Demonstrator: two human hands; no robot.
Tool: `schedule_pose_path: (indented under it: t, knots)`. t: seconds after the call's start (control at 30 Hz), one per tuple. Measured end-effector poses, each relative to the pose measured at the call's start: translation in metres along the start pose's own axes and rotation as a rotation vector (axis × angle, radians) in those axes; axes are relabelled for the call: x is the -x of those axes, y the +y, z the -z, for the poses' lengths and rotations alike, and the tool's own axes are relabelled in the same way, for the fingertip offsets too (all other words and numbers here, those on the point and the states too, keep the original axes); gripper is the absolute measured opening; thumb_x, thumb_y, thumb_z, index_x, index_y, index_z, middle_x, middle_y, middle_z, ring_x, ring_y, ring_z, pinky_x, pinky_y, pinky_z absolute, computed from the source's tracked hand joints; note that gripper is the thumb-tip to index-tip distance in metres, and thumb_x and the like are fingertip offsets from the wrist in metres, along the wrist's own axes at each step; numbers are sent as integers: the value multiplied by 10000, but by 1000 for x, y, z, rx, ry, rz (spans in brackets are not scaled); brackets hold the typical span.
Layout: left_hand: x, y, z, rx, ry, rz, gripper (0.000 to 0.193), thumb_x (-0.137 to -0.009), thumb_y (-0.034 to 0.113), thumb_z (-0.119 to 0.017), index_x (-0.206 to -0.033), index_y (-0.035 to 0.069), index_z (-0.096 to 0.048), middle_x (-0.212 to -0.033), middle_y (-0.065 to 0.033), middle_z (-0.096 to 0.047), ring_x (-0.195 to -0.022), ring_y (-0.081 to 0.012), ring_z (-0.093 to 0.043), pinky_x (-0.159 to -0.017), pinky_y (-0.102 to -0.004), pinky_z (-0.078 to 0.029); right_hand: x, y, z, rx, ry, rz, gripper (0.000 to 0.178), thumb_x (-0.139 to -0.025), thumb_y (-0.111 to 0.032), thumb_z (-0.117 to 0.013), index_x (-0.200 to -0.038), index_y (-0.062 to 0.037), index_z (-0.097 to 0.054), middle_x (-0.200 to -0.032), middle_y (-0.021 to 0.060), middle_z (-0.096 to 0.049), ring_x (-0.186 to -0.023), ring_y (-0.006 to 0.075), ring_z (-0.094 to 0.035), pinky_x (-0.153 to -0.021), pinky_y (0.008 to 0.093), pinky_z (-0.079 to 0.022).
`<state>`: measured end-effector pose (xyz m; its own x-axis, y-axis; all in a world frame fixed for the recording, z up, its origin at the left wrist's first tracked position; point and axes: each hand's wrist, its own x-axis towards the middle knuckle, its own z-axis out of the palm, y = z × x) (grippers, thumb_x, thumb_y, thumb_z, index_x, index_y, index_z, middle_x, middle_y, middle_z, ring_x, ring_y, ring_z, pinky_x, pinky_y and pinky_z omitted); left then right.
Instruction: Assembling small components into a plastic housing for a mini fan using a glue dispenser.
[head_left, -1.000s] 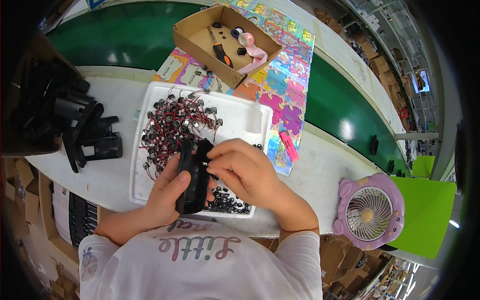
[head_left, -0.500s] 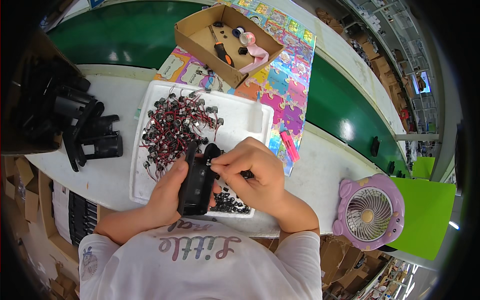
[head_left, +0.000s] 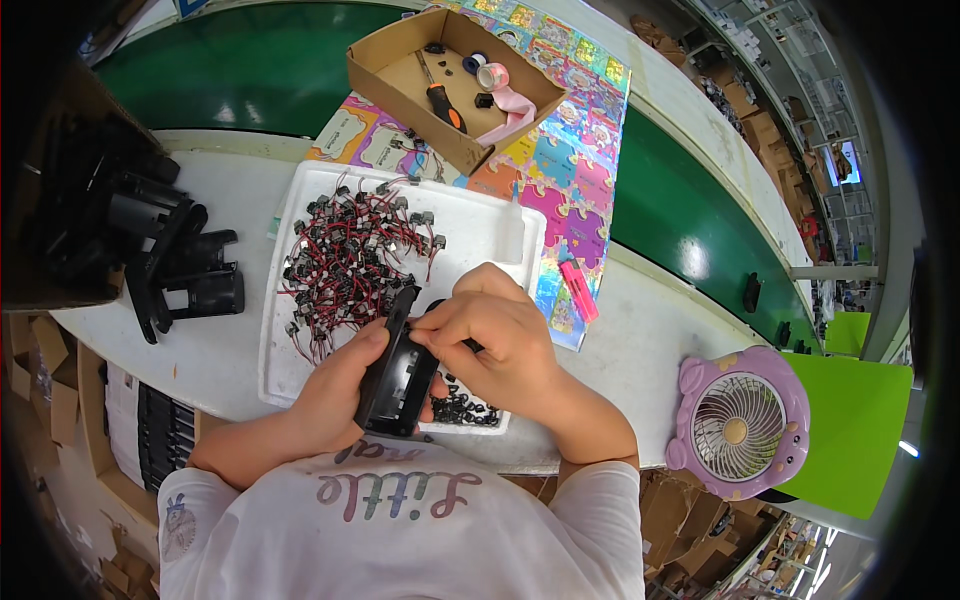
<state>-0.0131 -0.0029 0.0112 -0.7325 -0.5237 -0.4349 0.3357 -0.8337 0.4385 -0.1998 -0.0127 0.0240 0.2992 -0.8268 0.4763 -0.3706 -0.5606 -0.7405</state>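
My left hand (head_left: pixel 335 390) is wrapped round a black plastic housing (head_left: pixel 400 385), tilted in front of my chest over the near edge of a white foam tray (head_left: pixel 275 360). At the housing's upper end, my right hand (head_left: pixel 490 330) has thumb and forefinger pinched together. Whatever lies between those fingertips is too small and covered to name. Beyond the hands, the tray holds a heap of small black parts with red and black wires (head_left: pixel 350 245). Small loose black pieces (head_left: pixel 462 408) lie in its near right corner, partly hidden by my right hand.
Past the tray stands a cardboard box (head_left: pixel 400 110) with an orange-black screwdriver (head_left: pixel 445 108) and a pink ribbon roll (head_left: pixel 510 110). A pink cutter (head_left: pixel 578 290) lies on the colourful sheet. Black housings (head_left: pixel 205 270) stand at left, a purple fan (head_left: pixel 740 425) at right. A green belt (head_left: pixel 690 240) runs behind.
My right hand has shifted slightly left and its fingertips press closer onto the housing's upper end. The housing has turned and tilted a little in my left hand.
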Motion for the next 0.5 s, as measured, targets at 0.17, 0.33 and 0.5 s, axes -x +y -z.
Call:
schedule_pose_path:
  t: [0.17,0.33,0.5]
  knots:
    - [0,1,3,-21,-30,11,415,-978,333,-254,-1243,39,-377,-947,-188,-589,-779,-230,-612,-685,-332,-519,0,1,1,25,-30,15,215,-657,34,-729,-690,-82,-552,-765,29,-664,-694,197,-536,-590,294,-437]
    - [0,1,1,-25,-1,6,416,-981,336,-255,-1242,37,-381,-946,-188,-589,-779,-228,-612,-681,-331,-520,0,2,1,35,-36,20,220,-650,39,-728,-687,-80,-547,-749,29,-657,-690,197,-539,-581,293,-443]
    - [0,0,2,-39,7,-7,417,-983,344,-262,-1242,39,-379,-950,-185,-587,-784,-226,-612,-679,-331,-521,0,2,0,67,-41,43,229,-641,46,-728,-681,-80,-541,-745,28,-651,-682,193,-538,-565,286,-449]
